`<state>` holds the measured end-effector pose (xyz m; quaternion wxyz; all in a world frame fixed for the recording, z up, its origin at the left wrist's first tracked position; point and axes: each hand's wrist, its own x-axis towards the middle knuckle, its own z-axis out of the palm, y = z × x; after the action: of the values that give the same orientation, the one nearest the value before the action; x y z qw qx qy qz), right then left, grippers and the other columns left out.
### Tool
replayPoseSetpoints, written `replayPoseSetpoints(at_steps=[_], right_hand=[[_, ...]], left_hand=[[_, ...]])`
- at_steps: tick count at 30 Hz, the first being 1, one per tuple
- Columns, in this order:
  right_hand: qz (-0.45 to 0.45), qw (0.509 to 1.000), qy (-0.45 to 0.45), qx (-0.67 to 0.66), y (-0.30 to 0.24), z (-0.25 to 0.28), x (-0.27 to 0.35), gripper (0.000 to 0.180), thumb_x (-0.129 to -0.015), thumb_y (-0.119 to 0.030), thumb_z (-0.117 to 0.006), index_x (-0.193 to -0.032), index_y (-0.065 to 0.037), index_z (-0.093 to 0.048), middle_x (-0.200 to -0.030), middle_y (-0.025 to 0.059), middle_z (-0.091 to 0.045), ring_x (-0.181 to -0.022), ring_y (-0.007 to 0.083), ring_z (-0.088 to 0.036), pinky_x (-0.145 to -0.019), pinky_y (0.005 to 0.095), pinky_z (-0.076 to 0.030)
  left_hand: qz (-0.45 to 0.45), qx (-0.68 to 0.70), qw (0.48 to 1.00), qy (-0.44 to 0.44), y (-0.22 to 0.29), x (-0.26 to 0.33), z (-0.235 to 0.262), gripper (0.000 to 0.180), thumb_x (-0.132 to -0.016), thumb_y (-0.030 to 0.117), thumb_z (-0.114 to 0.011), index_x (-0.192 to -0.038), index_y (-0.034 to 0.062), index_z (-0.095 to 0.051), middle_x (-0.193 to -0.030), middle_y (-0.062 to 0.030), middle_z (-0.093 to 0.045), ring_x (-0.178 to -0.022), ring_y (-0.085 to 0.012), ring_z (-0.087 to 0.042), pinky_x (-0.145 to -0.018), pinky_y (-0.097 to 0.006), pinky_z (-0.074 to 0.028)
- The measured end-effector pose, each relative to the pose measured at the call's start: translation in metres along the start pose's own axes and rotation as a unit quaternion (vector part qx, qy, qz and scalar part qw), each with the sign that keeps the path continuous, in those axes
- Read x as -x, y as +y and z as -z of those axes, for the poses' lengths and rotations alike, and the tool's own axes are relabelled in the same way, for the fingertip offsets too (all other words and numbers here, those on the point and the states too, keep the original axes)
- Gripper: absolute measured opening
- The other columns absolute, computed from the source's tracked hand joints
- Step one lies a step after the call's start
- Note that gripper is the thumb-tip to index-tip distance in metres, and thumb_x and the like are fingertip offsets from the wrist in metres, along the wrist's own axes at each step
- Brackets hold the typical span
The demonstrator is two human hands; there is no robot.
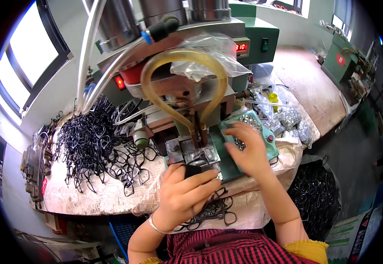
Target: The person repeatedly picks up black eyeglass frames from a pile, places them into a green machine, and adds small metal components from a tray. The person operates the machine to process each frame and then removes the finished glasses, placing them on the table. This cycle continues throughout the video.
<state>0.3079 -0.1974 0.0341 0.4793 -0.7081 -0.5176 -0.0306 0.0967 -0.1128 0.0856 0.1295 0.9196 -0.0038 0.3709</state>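
Note:
My left hand (185,192) is closed on a black eyeglass frame (221,192), at the front of a metal fixture (199,155). Its fingers hide most of that frame, and a black patch shows between them. Two brown electrode-like rods come down to the fixture from a looped yellowish hose (184,53). To the right, my right hand (249,152) is over the near left side of a green tray (271,152), thumb and fingers apart. Small shiny metal parts (251,121) lie in the tray. Nothing shows between those fingers.
A large heap of black eyeglass frames (90,141) covers the table's left side. More frames (213,209) lie at the front edge by my lap. The machine's head (178,33) stands above my hands. Plastic bags of metal parts (290,119) lie beyond the tray; a full sack (314,191) stands right.

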Motion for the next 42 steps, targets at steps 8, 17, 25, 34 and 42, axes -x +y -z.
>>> replayPoseSetpoints(at_steps=[8,17,25,34,42], right_hand=[[-0.006,0.983,0.106,0.153,0.085,-0.009,0.018,0.015,-0.074,-0.010,-0.075,-0.088,-0.009,-0.071,-0.110,0.0154,-0.066,-0.111,0.0367,-0.059,-0.096,0.0442,-0.047],[0.032,0.983,0.058,0.171,0.073,-0.021,0.003,0.008,-0.077,-0.006,-0.069,-0.084,-0.002,-0.070,-0.097,0.0155,-0.070,-0.094,0.0345,-0.066,-0.086,0.0425,-0.052],[-0.077,0.988,0.113,0.069,0.064,-0.006,0.020,0.010,-0.082,-0.004,-0.070,-0.092,-0.004,-0.073,-0.086,0.0119,-0.070,-0.081,0.0266,-0.068,-0.073,0.0352,-0.052],[-0.113,0.989,0.092,-0.012,0.067,-0.016,0.011,0.014,-0.084,-0.002,-0.069,-0.098,-0.002,-0.074,-0.092,0.0117,-0.071,-0.082,0.0232,-0.067,-0.077,0.0319,-0.051],[-0.150,0.973,0.166,0.055,0.083,0.056,0.096,0.014,-0.080,0.004,-0.069,-0.093,0.000,-0.073,-0.091,0.0094,-0.071,-0.088,0.0218,-0.066,-0.083,0.0331,-0.050]], left_hand=[[0.024,-0.003,1.000,-0.018,-0.001,-0.001,-0.014,0.025,-0.070,0.009,-0.078,-0.095,0.0137,-0.075,-0.108,-0.0025,-0.073,-0.077,-0.0228,-0.059,-0.079,-0.039,-0.046],[0.145,-0.089,0.972,0.163,0.012,0.086,0.018,0.027,-0.081,-0.008,-0.059,-0.104,-0.0007,-0.072,-0.107,-0.0198,-0.072,-0.098,-0.0297,-0.072,-0.082,-0.038,-0.057],[0.334,-0.303,0.884,0.120,-0.071,0.109,0.056,0.033,-0.074,0.006,-0.079,-0.106,0.0059,-0.070,-0.131,-0.0120,-0.060,-0.115,-0.0311,-0.056,-0.097,-0.042,-0.043],[0.303,-0.423,0.850,-0.078,-0.233,0.132,-0.001,0.015,-0.072,0.012,-0.064,-0.078,0.0054,-0.076,-0.132,-0.0122,-0.062,-0.110,-0.0294,-0.057,-0.102,-0.043,-0.042],[0.286,-0.400,0.867,-0.078,-0.183,0.139,0.081,0.011,-0.072,0.016,-0.077,-0.076,0.0061,-0.073,-0.121,-0.0094,-0.067,-0.100,-0.0320,-0.060,-0.092,-0.042,-0.047]])
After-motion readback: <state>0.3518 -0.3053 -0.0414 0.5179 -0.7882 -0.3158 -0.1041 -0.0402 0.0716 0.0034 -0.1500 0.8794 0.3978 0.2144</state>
